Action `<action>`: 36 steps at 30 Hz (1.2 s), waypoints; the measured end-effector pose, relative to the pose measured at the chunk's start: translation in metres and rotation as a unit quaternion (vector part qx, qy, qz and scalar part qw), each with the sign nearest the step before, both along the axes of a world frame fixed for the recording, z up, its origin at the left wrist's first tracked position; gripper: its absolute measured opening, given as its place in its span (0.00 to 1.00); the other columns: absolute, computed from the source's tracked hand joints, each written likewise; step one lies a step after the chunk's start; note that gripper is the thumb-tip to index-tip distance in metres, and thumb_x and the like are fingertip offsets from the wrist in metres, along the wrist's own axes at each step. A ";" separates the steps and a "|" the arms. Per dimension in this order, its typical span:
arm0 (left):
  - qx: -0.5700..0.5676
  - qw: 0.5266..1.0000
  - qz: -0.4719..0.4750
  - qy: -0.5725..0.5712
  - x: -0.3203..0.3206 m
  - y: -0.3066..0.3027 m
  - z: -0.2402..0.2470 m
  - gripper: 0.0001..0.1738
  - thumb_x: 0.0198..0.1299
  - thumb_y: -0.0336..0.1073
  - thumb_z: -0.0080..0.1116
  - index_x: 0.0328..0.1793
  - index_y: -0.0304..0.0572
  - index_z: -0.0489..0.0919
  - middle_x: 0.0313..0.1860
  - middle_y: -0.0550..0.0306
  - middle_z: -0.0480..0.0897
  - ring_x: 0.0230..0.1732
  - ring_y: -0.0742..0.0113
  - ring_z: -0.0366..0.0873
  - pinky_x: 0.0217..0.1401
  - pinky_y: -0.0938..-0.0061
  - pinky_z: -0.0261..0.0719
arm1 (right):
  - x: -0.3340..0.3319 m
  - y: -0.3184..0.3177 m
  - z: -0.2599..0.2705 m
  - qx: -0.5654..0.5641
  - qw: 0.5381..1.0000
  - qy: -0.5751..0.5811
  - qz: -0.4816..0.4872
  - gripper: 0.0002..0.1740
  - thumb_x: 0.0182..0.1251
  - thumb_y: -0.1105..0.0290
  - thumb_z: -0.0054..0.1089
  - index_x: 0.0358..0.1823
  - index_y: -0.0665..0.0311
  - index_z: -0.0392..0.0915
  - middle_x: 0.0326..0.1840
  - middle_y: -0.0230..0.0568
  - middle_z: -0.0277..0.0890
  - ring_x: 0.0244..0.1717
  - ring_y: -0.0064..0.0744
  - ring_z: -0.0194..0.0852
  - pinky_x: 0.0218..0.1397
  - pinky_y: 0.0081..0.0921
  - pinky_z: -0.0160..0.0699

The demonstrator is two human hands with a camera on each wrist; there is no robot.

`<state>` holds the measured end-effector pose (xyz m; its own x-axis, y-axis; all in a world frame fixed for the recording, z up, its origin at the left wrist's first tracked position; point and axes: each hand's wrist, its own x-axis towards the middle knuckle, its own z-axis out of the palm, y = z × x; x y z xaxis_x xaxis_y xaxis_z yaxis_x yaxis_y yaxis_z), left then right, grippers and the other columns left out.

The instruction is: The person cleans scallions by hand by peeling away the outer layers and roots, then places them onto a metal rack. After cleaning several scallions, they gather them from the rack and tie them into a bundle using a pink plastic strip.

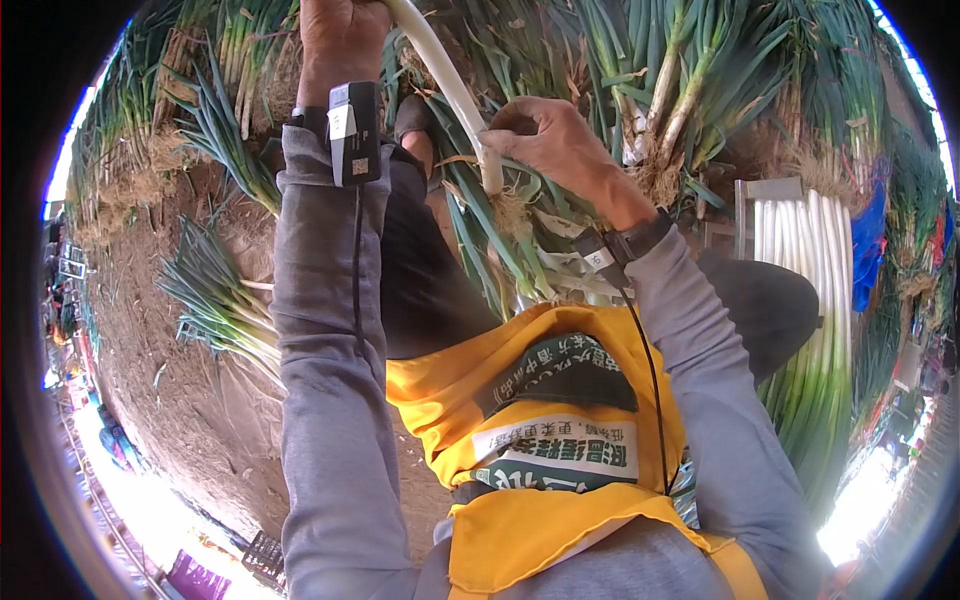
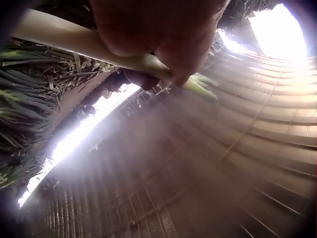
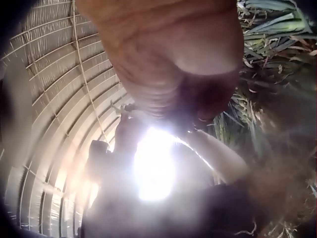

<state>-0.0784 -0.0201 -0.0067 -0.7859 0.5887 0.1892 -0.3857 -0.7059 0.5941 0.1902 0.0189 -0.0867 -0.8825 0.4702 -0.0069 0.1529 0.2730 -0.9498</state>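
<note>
A long white green onion (image 1: 450, 80) runs slantwise in the head view, with a tuft of brown roots (image 1: 512, 212) at its lower end. My left hand (image 1: 345, 40), cut off by the top edge, grips its upper part. In the left wrist view the fingers (image 2: 181, 59) curl round the stalk near pale green leaf stubs (image 2: 200, 89). Lower down, my right hand (image 1: 565, 150) pinches the stalk's side above the roots with thumb and forefinger. The right wrist view shows that hand's fingers bent against the white stalk (image 3: 218, 153); the fingertips are partly hidden.
Trimmed white green onions (image 1: 800, 235) lie in a row in a metal frame (image 1: 742, 215) on the right. Untrimmed bundles (image 1: 680, 70) with roots are heaped ahead. A smaller bunch (image 1: 225, 300) lies on the dirt ground (image 1: 190, 420) at left. Blue plastic (image 1: 870, 245) is beside the frame.
</note>
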 end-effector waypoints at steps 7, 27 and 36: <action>0.009 1.000 0.007 -0.004 -0.006 0.001 0.003 0.16 0.72 0.44 0.64 0.53 0.41 0.75 0.36 0.57 0.75 0.34 0.66 0.75 0.38 0.73 0.79 | 0.012 -0.008 -0.001 0.039 0.999 -0.005 -0.002 0.13 0.69 0.64 0.69 0.43 0.67 0.84 0.38 0.33 0.84 0.41 0.19 0.79 0.48 0.25 0.80; -0.025 0.992 0.121 -0.004 -0.019 -0.011 -0.002 0.13 0.71 0.44 0.66 0.49 0.44 0.77 0.35 0.59 0.76 0.33 0.65 0.75 0.36 0.70 0.78 | 0.083 -0.019 -0.032 -0.164 0.986 -0.007 -0.009 0.08 0.73 0.73 0.63 0.42 0.68 0.73 0.38 0.37 0.79 0.34 0.21 0.83 0.36 0.22 0.85; -0.007 0.989 0.143 0.031 -0.038 -0.013 -0.005 0.14 0.72 0.46 0.64 0.50 0.46 0.77 0.33 0.62 0.74 0.32 0.68 0.75 0.35 0.72 0.78 | 0.073 -0.019 -0.015 0.058 0.991 -0.017 -0.123 0.15 0.76 0.65 0.60 0.55 0.68 0.85 0.49 0.56 0.86 0.47 0.43 0.87 0.51 0.34 0.83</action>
<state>-0.1159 -0.0329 -0.0119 -0.9077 0.3466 0.2365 -0.1335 -0.7729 0.6204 0.2636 -0.0003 -0.1019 -0.7411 0.6707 0.0318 0.2601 0.3305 -0.9073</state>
